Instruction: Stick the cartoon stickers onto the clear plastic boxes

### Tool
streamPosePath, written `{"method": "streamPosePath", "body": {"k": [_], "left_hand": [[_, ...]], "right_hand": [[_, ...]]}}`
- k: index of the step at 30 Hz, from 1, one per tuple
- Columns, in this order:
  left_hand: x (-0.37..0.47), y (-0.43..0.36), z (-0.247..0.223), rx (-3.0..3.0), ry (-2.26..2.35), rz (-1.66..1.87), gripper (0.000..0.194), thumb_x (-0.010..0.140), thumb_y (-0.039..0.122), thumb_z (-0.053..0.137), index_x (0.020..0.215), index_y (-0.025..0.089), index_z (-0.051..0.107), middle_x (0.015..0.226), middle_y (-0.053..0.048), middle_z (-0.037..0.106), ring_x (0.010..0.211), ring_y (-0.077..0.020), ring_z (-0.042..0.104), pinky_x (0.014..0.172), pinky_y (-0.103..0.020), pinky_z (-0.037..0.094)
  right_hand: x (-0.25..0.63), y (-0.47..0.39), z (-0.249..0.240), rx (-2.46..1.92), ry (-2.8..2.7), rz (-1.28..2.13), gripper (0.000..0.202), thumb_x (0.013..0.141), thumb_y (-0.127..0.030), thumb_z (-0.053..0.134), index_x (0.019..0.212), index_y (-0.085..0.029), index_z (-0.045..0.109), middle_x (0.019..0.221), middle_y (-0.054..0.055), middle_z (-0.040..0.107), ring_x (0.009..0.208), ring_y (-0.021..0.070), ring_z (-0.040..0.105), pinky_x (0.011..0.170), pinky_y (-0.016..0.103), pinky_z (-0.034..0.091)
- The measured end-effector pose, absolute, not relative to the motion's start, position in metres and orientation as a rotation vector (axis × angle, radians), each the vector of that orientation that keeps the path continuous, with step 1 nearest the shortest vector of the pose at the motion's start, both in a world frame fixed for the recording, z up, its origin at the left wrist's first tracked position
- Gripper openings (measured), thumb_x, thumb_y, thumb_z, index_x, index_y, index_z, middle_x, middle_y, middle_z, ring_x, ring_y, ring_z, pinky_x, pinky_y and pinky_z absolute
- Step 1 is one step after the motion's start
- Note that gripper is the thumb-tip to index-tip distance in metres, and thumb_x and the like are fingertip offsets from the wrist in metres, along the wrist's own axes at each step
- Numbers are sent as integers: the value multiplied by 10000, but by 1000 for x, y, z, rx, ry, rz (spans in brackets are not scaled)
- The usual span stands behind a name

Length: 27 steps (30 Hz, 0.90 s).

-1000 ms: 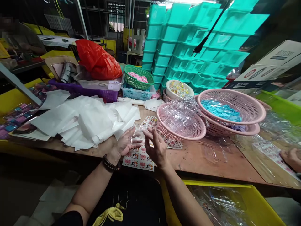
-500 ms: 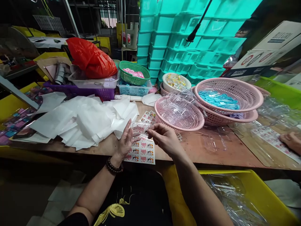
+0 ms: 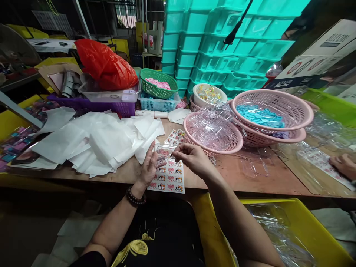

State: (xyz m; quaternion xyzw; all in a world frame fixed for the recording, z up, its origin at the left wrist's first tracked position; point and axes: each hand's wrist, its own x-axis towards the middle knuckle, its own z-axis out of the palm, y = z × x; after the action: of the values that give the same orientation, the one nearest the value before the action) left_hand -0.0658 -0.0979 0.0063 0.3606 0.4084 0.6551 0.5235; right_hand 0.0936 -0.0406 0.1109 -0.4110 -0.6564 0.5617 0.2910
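Note:
My left hand (image 3: 148, 167), with a beaded bracelet on its wrist, holds a small clear plastic case (image 3: 162, 147) by its left side. My right hand (image 3: 192, 157) is closed in a pinch over the right edge of the case; whatever sits between thumb and fingertip is too small to make out. Just below the case lies a sticker sheet (image 3: 170, 181) with cartoon cats and pink lettering, at the front edge of the table. More printed sticker sheets (image 3: 175, 136) show behind the hands.
White backing papers (image 3: 111, 141) are heaped to the left. A pink basket (image 3: 236, 142) of clear cases stands on the right, near stacked baskets (image 3: 303, 111) with blue pieces. At far right, another person's hand (image 3: 343, 165) rests on a sheet. Turquoise crates (image 3: 191, 37) rise behind.
My right hand has come slightly left, closer over the case. My left hand keeps its hold. The view has tilted and shifted a little.

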Motion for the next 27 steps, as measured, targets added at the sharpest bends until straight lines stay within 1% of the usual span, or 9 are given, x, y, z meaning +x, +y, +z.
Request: {"method": "streamPosePath", "body": {"k": [3,6,10,12,17,22,23,25,27], "left_hand": [[-64,-99,10,836,977,1576,721,922,635,528,1558,402,284,1562,-62,445,1210,-260,621,941,-417,583],[-63,-101,15,801,986,1578,765,898,644,562,1559,367,295,1516,-80,489,1182,-257,630,914,-396,589],[-62,-101,18,767,977,1584,865,855,670,609,1570,307,284,1324,-110,624,1102,-244,660,875,-369,592],[-63,-101,18,764,975,1584,887,843,676,620,1571,301,281,1265,-110,652,1071,-236,670,867,-366,591],[-64,-99,18,792,976,1568,843,859,671,600,1564,330,289,1347,-102,616,1060,-232,676,869,-376,593],[-64,-100,18,817,952,1583,844,837,666,635,1554,369,301,1566,-86,420,1284,-297,567,905,-366,582],[-64,-100,18,821,938,1588,876,815,657,670,1554,367,300,1566,-90,417,1309,-308,544,907,-361,581],[-64,-100,18,821,941,1592,927,780,605,741,1555,353,299,1503,-102,486,1312,-310,537,905,-349,578],[-64,-99,18,799,982,1611,928,767,542,779,1546,334,320,1424,-103,554,1262,-293,574,879,-336,584]], "right_hand": [[93,-41,110,-1099,-1751,1506,404,681,-543,796,703,-174,633,617,-14,615,566,108,518,557,268,358],[92,-41,111,-1097,-1739,1521,396,676,-531,802,699,-171,636,620,-16,615,580,112,540,574,270,378],[91,-41,111,-1102,-1738,1521,380,674,-512,804,698,-170,640,637,-14,620,608,120,563,607,277,407],[91,-41,112,-1104,-1741,1520,375,675,-506,804,695,-170,638,638,-14,620,613,121,567,614,278,413],[91,-41,113,-1115,-1745,1509,364,677,-498,798,693,-171,637,638,-13,623,610,123,573,619,280,419],[90,-40,111,-1130,-1758,1491,340,713,-487,768,706,-179,622,634,-7,629,611,127,573,621,281,429],[89,-41,111,-1136,-1772,1479,338,727,-490,757,708,-184,614,639,-2,632,613,132,575,617,283,432],[88,-45,111,-1182,-1843,1396,315,774,-482,721,713,-197,600,660,11,644,624,148,588,617,294,444],[88,-50,112,-1323,-1952,1152,252,811,-451,699,804,-209,632,693,27,659,667,188,621,658,333,469]]}}
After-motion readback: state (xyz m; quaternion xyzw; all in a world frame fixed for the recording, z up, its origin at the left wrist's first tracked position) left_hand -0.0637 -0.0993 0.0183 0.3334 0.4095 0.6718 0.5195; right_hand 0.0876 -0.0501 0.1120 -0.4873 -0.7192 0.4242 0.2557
